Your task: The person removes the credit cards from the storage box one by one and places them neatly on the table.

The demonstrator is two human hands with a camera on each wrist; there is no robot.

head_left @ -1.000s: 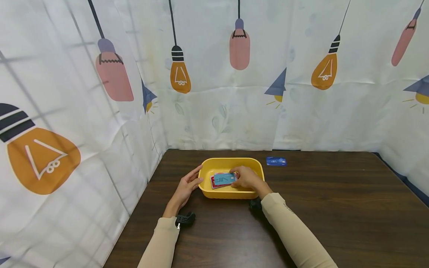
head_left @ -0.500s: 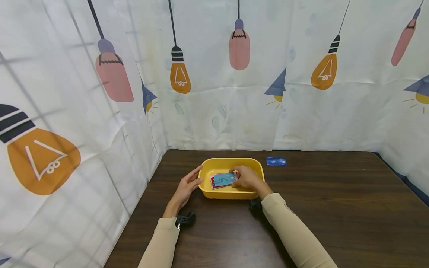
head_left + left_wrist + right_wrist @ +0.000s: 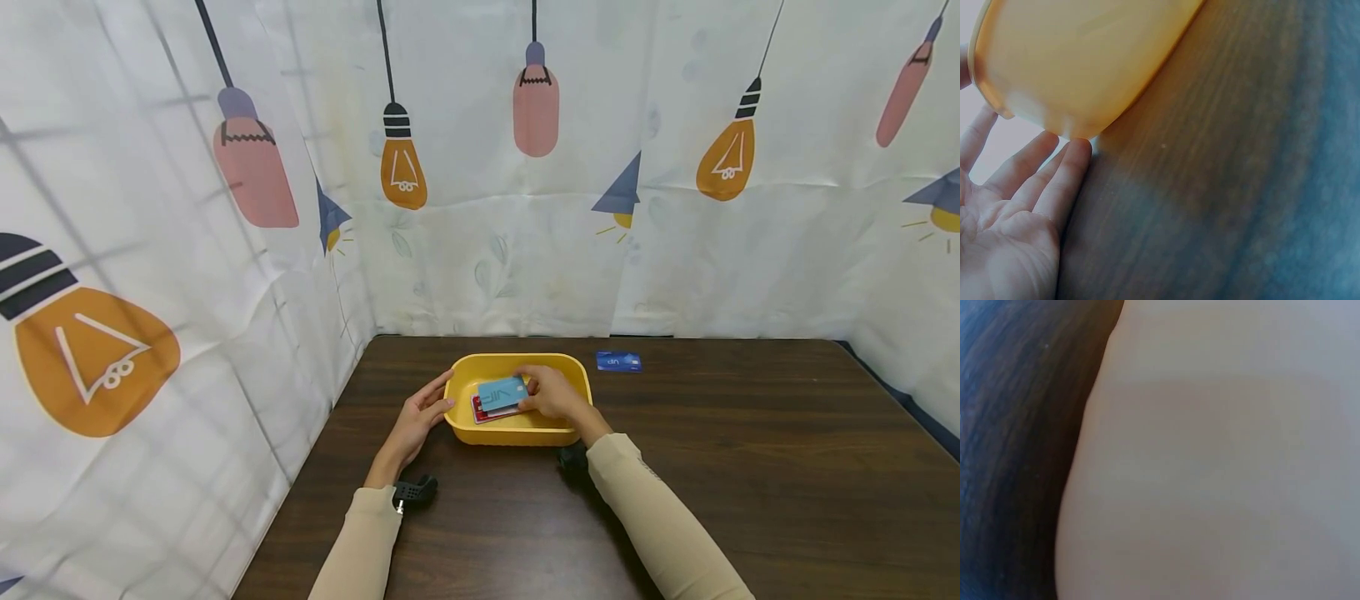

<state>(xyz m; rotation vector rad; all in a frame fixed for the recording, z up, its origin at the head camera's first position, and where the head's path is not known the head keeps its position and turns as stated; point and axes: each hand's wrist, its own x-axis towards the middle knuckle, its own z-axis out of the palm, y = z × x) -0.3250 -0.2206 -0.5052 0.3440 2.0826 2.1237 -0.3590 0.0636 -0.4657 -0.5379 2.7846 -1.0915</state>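
Light blue card (image 3: 501,392) sits tilted up inside the yellow tub (image 3: 572,369), pinched by the right hand (image 3: 552,393) above a red card (image 3: 480,410). Judging by this, the lift-out step is underway; next calls for clearing the rim. The left hand (image 3: 417,418) rests straight fingers (image 3: 1067,169) against the tub's outer wall on the desk (image 3: 750,467).

Both arms reach forward from the lower edge of the head view, in beige sleeves, forearms angled inward toward each other. Left hand (image 3: 417,414): palm facing inward, fingers (image 3: 1054,172) straight and close together, tips pointing forward and right. Right hand (image 3: 551,393): knuckles up, fingers curled in a pinch, thumb to the left. A black wrist mount sits under each wrist. Right wrist view shows only blurred skin.
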